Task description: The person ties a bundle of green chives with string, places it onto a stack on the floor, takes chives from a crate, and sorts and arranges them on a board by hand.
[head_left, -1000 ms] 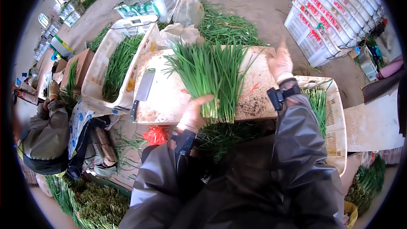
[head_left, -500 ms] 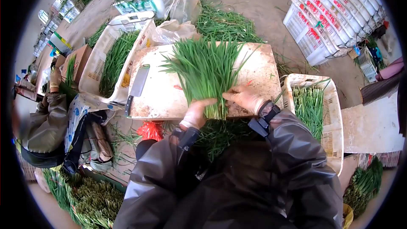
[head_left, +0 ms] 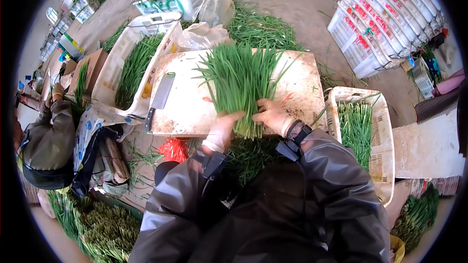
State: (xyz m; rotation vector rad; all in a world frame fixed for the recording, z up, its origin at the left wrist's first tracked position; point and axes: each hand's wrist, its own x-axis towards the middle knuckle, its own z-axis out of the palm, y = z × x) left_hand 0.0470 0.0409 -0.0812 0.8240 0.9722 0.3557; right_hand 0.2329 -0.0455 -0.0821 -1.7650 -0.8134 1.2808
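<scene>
A thick bunch of green garlic chives (head_left: 243, 78) lies on the stained white board (head_left: 183, 112), its cut ends at the near edge and its leaf tips fanned out away from me. My left hand (head_left: 224, 125), in a thin glove, grips the bunch from the left near the stem ends. From the other side my gloved right hand (head_left: 274, 116) is closed round it, a little higher; the undersides of both hands are hidden. A knife (head_left: 161, 100) with a black handle rests on the board's left side, apart from my hands.
Crates of chives stand to the left (head_left: 105, 78) and right (head_left: 382, 141) of the board. Loose chives (head_left: 263, 27) and plastic bags (head_left: 204, 36) lie beyond it. Red ties (head_left: 174, 150) hang below the near edge. A co-worker's sleeve (head_left: 51, 136) is at far left.
My right hand has shifted slightly left, over the stems. The bunch is gathered narrower between my hands. The co-worker's arms at the left have moved a little.
</scene>
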